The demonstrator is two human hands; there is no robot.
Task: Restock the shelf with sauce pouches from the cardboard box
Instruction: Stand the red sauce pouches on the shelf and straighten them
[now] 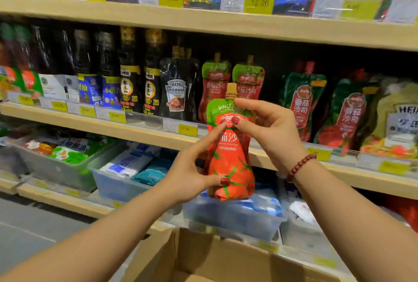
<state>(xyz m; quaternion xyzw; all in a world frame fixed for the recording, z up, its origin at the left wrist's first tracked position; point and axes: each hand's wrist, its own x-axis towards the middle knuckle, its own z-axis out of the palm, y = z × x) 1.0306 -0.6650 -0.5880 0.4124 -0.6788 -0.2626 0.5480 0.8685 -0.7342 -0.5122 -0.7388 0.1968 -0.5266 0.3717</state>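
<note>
A red and green ketchup pouch [230, 157] with a gold cap is upright in front of the middle shelf [144, 133], held in both hands. My left hand [190, 175] grips its lower left side, thumb on the front and forefinger reaching up to the label. My right hand [269, 127] pinches its upper part just under the spout. Two matching pouches [247, 82] stand on the shelf directly behind it. The open cardboard box [217, 259] is below, at the bottom edge; its contents are hidden.
Black Heinz pouches [177, 91] and dark bottles [129, 73] stand left of the ketchup row. Dark green pouches [303, 98] stand to its right. Clear plastic bins [108, 182] with packets fill the lower shelf. Yellow price tags line the shelf edges.
</note>
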